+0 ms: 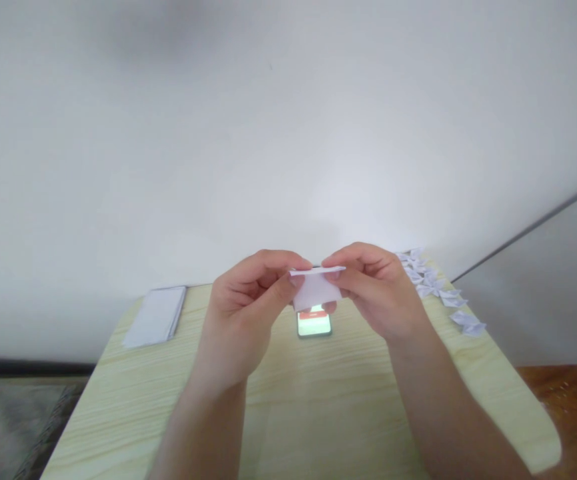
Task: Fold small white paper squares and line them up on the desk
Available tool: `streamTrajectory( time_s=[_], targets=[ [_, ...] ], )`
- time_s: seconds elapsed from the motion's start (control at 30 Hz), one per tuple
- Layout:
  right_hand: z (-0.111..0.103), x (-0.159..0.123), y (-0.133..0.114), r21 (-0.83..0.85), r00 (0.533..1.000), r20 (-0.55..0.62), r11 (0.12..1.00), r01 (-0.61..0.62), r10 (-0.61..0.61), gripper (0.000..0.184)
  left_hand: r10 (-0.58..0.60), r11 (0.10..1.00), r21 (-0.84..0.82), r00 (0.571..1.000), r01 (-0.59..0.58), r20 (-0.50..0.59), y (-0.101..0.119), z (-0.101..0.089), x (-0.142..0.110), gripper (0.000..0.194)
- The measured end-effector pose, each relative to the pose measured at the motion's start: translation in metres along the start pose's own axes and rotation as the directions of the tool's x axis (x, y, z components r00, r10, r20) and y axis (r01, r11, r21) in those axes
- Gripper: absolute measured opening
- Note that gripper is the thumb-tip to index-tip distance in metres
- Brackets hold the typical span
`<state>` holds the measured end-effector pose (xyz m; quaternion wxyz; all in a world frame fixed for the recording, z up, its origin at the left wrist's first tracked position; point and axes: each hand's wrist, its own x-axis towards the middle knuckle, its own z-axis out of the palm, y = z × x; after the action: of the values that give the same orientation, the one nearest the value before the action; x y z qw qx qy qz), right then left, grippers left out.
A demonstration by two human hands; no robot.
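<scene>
Between both hands, a small piece of white paper [317, 292] is held up above the table, with a folded edge along its top. My left hand [248, 310] pinches its left end between thumb and fingers. The right end is pinched in the same way by my right hand [376, 287]. Below and behind the paper lies a phone [314, 325] with its screen lit, its upper part hidden by the paper and fingers.
A stack of white paper sheets [156, 317] lies at the table's left. Several folded white paper pieces [431, 283] lie along the right edge. The pale wood-grain table [318, 400] stands against a white wall [288, 133].
</scene>
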<state>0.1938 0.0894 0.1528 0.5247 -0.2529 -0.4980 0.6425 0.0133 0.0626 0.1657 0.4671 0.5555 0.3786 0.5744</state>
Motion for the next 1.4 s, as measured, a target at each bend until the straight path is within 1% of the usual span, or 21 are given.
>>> streamTrajectory(
  time_s=[0.13,0.33,0.47,0.6,0.7,0.8,0.87,0.97,1.03,1.1,1.17,1.27,1.33,1.4],
  targets=[
    [-0.004,0.0,0.002,0.027,0.999,0.014,0.999,-0.03,0.03,0.007,-0.024,1.0,0.017,1.0,0.024,-0.018,0.001,-0.001,-0.002,0.017],
    [-0.005,-0.001,0.002,0.018,0.998,-0.019,0.998,-0.063,0.064,0.012,-0.043,0.998,0.043,0.998,0.045,-0.038,0.001,-0.002,-0.004,0.02],
    [-0.004,-0.001,0.001,0.032,0.998,0.003,0.997,-0.064,0.064,0.016,-0.04,0.997,0.06,0.998,0.043,-0.044,0.0,-0.002,-0.003,0.024],
    [-0.003,0.001,0.0,0.056,0.996,-0.008,0.995,-0.084,0.085,0.015,-0.018,0.993,0.115,0.997,0.027,-0.078,-0.001,-0.002,-0.003,0.022],
    [-0.003,0.002,-0.001,0.066,0.994,-0.025,0.992,-0.107,0.109,0.021,0.041,0.983,0.185,0.989,-0.015,-0.139,-0.002,0.001,-0.003,0.02],
    [-0.003,0.003,-0.001,0.03,0.988,-0.029,0.988,-0.152,0.153,0.026,0.149,0.948,0.307,0.967,-0.081,-0.205,-0.003,0.005,-0.002,0.02],
    [-0.002,0.003,0.0,-0.006,0.986,-0.024,0.987,-0.164,0.163,0.025,0.209,0.915,0.386,0.959,-0.121,-0.194,-0.003,0.007,-0.003,0.022],
    [-0.002,0.003,0.001,-0.043,0.991,-0.067,0.991,-0.123,0.12,0.023,0.259,0.894,0.4,0.961,-0.202,-0.092,-0.004,0.007,-0.004,0.025],
    [-0.002,0.003,0.001,-0.085,0.99,-0.13,0.994,-0.072,0.061,0.021,0.259,0.901,0.359,0.966,-0.242,0.0,-0.003,0.005,-0.005,0.024],
    [-0.002,0.002,0.0,-0.169,0.983,-0.182,0.985,-0.02,-0.011,0.02,0.252,0.906,0.34,0.967,-0.251,0.043,0.0,0.002,-0.005,0.022],
    [-0.001,0.0,-0.001,-0.273,0.978,-0.193,0.962,0.022,-0.077,0.019,0.234,0.902,0.37,0.972,-0.224,0.018,0.003,-0.002,-0.004,0.02],
    [0.004,-0.005,-0.005,-0.424,0.981,-0.147,0.904,0.05,-0.123,0.015,0.197,0.88,0.449,0.979,-0.153,-0.052,0.007,-0.004,-0.001,0.017],
    [0.008,-0.008,-0.007,-0.494,0.986,-0.104,0.867,0.065,-0.133,0.013,0.173,0.873,0.47,0.983,-0.128,-0.055,0.009,-0.003,0.0,0.012],
    [0.011,-0.01,-0.009,-0.527,0.985,-0.078,0.845,0.091,-0.154,0.011,0.163,0.881,0.457,0.986,-0.124,-0.046,0.008,-0.002,0.001,0.007]
  ],
)
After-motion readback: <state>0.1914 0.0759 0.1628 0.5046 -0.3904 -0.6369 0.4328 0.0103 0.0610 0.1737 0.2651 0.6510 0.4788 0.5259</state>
